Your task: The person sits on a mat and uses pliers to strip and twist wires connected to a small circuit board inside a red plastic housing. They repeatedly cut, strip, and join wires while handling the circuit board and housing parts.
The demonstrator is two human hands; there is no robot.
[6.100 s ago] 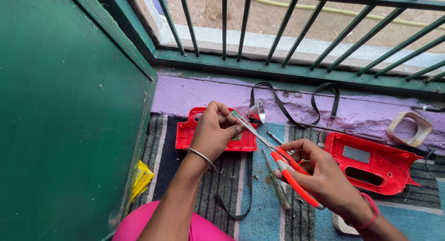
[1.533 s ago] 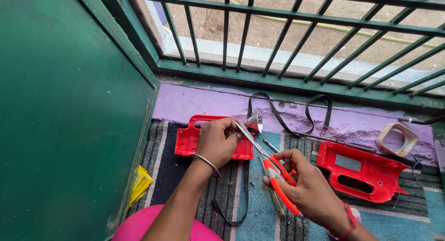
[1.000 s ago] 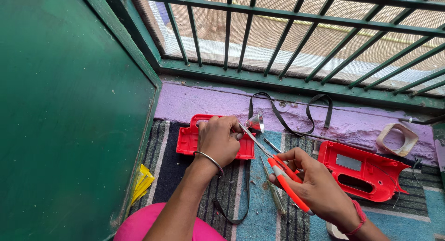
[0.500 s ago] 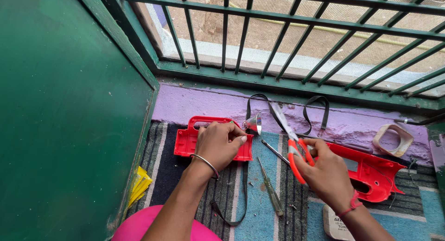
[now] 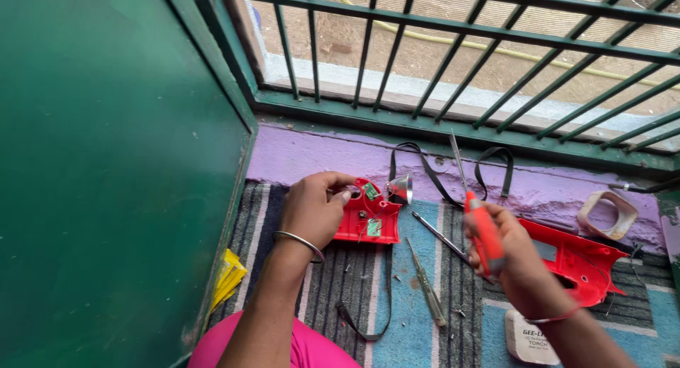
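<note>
My left hand (image 5: 312, 211) is closed over the left end of the red casing half (image 5: 368, 216), which lies on the striped mat (image 5: 418, 304) with its small green circuit boards facing up. A silver reflector cone (image 5: 401, 187) sits at its two o'clock corner. My right hand (image 5: 513, 258) is clenched around the orange handles of the long-nose pliers (image 5: 471, 198), their thin tips pointing up toward twelve o'clock, clear of the casing. Between my hands lie two screwdrivers (image 5: 427, 291). The other red casing half (image 5: 577, 258) rests at three o'clock, partly under my right hand. A black strap (image 5: 432, 180) loops at twelve o'clock.
</note>
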